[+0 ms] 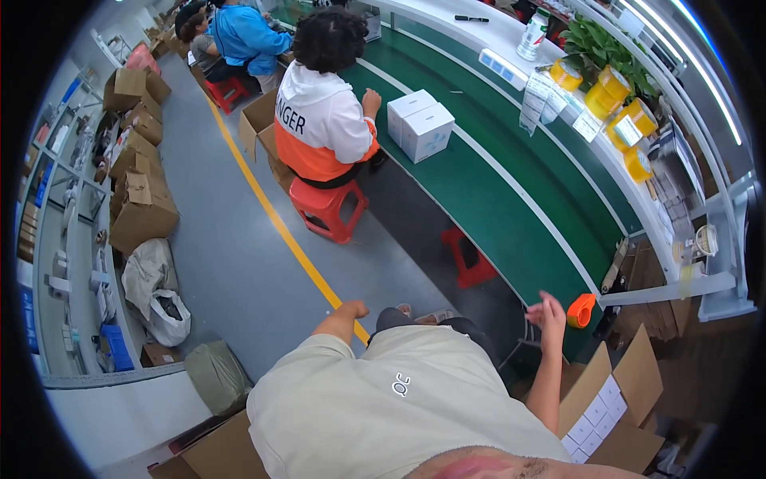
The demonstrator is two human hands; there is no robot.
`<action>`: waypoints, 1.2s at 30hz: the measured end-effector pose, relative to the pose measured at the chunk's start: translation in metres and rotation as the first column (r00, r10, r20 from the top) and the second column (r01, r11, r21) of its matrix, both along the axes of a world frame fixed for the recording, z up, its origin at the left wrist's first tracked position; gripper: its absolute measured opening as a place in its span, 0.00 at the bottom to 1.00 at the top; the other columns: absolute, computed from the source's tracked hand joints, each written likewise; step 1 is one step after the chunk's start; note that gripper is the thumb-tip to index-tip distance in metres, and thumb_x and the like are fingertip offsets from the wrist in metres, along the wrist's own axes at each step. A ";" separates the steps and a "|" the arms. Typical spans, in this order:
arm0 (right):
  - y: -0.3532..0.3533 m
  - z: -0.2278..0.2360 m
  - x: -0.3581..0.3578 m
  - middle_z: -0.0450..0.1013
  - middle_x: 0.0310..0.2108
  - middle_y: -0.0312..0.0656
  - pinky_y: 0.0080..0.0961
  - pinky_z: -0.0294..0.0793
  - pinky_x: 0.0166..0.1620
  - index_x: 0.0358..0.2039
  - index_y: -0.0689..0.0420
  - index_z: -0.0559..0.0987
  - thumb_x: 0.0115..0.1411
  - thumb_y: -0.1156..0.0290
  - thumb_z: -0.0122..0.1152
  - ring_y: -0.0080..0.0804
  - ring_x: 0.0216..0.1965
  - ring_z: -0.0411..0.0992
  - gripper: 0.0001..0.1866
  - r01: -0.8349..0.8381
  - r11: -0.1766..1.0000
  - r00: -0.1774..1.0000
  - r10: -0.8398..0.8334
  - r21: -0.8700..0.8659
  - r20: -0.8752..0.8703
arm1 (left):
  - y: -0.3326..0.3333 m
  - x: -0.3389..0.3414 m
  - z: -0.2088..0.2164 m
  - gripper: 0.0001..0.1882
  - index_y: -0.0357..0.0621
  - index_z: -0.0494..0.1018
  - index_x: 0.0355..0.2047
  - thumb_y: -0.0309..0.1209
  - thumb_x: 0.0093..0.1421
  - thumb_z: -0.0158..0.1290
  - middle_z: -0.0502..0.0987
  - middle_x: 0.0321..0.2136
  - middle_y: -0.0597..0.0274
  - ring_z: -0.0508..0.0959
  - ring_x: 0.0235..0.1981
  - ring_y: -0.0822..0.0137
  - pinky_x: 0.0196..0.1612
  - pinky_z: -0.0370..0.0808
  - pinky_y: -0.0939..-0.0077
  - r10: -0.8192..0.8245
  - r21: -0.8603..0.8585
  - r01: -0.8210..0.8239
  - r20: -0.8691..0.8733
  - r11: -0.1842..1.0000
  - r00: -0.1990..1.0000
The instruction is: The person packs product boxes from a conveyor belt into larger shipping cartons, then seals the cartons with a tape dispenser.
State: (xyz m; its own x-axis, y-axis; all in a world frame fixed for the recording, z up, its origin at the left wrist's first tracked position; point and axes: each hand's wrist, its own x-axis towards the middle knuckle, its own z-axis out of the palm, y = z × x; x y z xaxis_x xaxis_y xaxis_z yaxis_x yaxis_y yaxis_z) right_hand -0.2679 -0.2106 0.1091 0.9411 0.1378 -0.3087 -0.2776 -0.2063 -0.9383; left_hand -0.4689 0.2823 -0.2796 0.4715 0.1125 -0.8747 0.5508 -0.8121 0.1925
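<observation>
My right hand (546, 313) is raised over the near end of the green conveyor table (511, 215). Its fingers are loosely apart with nothing in them. Just to its right, an orange tape dispenser (582, 310) rests at the table's end. Below that hand stands an open cardboard carton (586, 383) with rows of small white boxes (597, 413) inside. My left hand (351, 310) hangs out to the left above the grey floor, touching nothing I can see; its fingers are mostly hidden. Two white boxes (421, 126) stand side by side farther along the table.
A co-worker in a white and orange top (327, 112) sits on a red stool (329, 209) left of the table; others sit beyond. Another red stool (467, 257) is under the table edge. Yellow tape rolls (608, 92) line the right shelf. Cartons (144, 207) and sacks line the left side.
</observation>
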 end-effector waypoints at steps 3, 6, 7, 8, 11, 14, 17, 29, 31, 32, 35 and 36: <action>0.071 0.089 0.013 0.72 0.26 0.39 0.24 0.76 0.32 0.60 0.66 0.72 0.73 0.59 0.48 0.26 0.25 0.73 0.25 -0.403 0.885 0.837 0.254 0.232 0.484 | -0.050 0.017 0.017 0.27 0.40 0.81 0.48 0.51 0.64 0.49 0.78 0.53 0.45 0.78 0.55 0.46 0.59 0.73 0.54 -0.153 -0.116 0.158 0.057 0.981 0.987; 0.120 0.211 -0.017 0.72 0.36 0.45 0.38 0.76 0.40 0.65 0.57 0.69 0.73 0.47 0.43 0.39 0.35 0.74 0.31 -0.727 0.638 0.571 0.359 0.252 0.739 | -0.078 0.017 0.015 0.26 0.41 0.81 0.47 0.50 0.64 0.49 0.80 0.51 0.45 0.79 0.52 0.45 0.57 0.74 0.54 -0.197 -0.167 0.227 0.181 0.959 0.964; 0.132 0.242 -0.029 0.72 0.41 0.48 0.42 0.76 0.43 0.67 0.52 0.69 0.72 0.42 0.41 0.44 0.40 0.74 0.33 -0.782 0.581 0.482 0.334 0.226 0.810 | -0.087 0.008 0.014 0.25 0.42 0.81 0.47 0.50 0.64 0.49 0.80 0.51 0.45 0.79 0.52 0.45 0.56 0.74 0.53 -0.249 -0.049 0.285 0.363 0.957 0.898; 0.139 0.262 -0.027 0.67 0.53 0.53 0.50 0.73 0.50 0.68 0.41 0.68 0.70 0.34 0.37 0.52 0.52 0.70 0.36 -0.860 0.459 0.390 0.308 0.223 0.868 | -0.094 0.001 0.011 0.25 0.43 0.81 0.47 0.49 0.64 0.49 0.80 0.50 0.45 0.79 0.51 0.44 0.55 0.75 0.53 -0.310 0.086 0.313 0.521 0.946 0.795; 0.163 0.289 -0.037 0.76 0.45 0.57 0.50 0.72 0.51 0.55 0.58 0.77 0.73 0.39 0.39 0.50 0.47 0.75 0.34 -0.811 0.367 0.460 -0.079 0.455 0.884 | -0.121 0.005 0.198 0.24 0.43 0.81 0.48 0.48 0.64 0.49 0.80 0.50 0.45 0.80 0.51 0.44 0.55 0.75 0.52 -0.011 -0.137 0.141 0.674 0.980 0.738; 0.122 0.320 -0.047 0.69 0.56 0.44 0.55 0.68 0.57 0.61 0.49 0.73 0.74 0.43 0.38 0.45 0.57 0.67 0.28 -0.807 0.342 0.540 0.101 0.481 0.835 | -0.125 0.109 0.355 0.25 0.42 0.81 0.48 0.48 0.64 0.49 0.80 0.51 0.44 0.79 0.51 0.44 0.55 0.75 0.53 0.697 -0.682 -0.332 0.366 0.652 0.617; 0.083 0.324 -0.040 0.61 0.66 0.32 0.61 0.63 0.62 0.67 0.40 0.70 0.76 0.48 0.37 0.40 0.68 0.59 0.25 -0.802 0.320 0.591 0.297 0.505 0.750 | -0.059 0.072 0.108 0.25 0.40 0.81 0.48 0.47 0.64 0.49 0.79 0.51 0.43 0.79 0.53 0.44 0.56 0.75 0.53 -0.108 0.024 0.106 0.148 0.994 0.983; 0.053 0.274 0.100 0.79 0.53 0.27 0.59 0.42 0.69 0.56 0.50 0.81 0.75 0.52 0.43 0.43 0.74 0.50 0.23 -0.812 -0.466 0.283 0.214 0.352 0.935 | -0.120 0.217 0.140 0.24 0.41 0.81 0.47 0.47 0.65 0.51 0.81 0.46 0.44 0.80 0.48 0.45 0.54 0.75 0.53 -0.161 -0.066 0.191 0.317 0.979 0.935; 0.059 0.272 0.116 0.80 0.52 0.29 0.58 0.43 0.69 0.54 0.50 0.82 0.76 0.52 0.40 0.41 0.71 0.55 0.24 -0.805 -0.460 0.315 0.204 0.375 0.927 | -0.118 0.258 0.157 0.22 0.41 0.80 0.46 0.46 0.65 0.51 0.82 0.42 0.43 0.81 0.45 0.45 0.49 0.76 0.54 -0.137 -0.106 0.208 0.462 0.972 0.876; 0.064 0.271 0.123 0.81 0.50 0.31 0.58 0.44 0.69 0.53 0.50 0.83 0.76 0.52 0.38 0.39 0.68 0.60 0.26 -0.798 -0.458 0.338 0.198 0.392 0.920 | -0.111 0.283 0.168 0.20 0.41 0.80 0.45 0.45 0.65 0.52 0.82 0.40 0.43 0.81 0.43 0.45 0.48 0.77 0.54 -0.112 -0.130 0.221 0.560 0.966 0.821; 0.078 0.258 0.149 0.81 0.48 0.33 0.55 0.52 0.65 0.52 0.50 0.82 0.76 0.53 0.39 0.36 0.62 0.67 0.23 -0.814 -0.381 0.390 0.202 0.439 0.898 | -0.097 0.360 0.221 0.17 0.40 0.80 0.44 0.40 0.65 0.53 0.82 0.37 0.44 0.81 0.41 0.45 0.45 0.77 0.56 0.025 -0.153 0.134 0.742 0.979 0.670; 0.082 0.249 0.161 0.80 0.47 0.34 0.52 0.60 0.61 0.52 0.49 0.81 0.75 0.54 0.44 0.36 0.59 0.69 0.20 -0.836 -0.319 0.401 0.198 0.446 0.894 | -0.090 0.388 0.247 0.17 0.39 0.80 0.44 0.39 0.65 0.54 0.82 0.38 0.45 0.81 0.42 0.45 0.46 0.77 0.57 0.079 -0.175 0.113 0.813 0.978 0.577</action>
State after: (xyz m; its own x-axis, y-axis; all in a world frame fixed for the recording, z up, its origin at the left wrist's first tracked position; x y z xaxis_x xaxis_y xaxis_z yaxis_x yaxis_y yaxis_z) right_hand -0.1074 -0.1291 0.3586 0.1467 0.4286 0.8915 -0.2893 0.8804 -0.3757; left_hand -0.0809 0.1925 -0.0327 0.9923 -0.0216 -0.1219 0.0701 -0.7139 0.6967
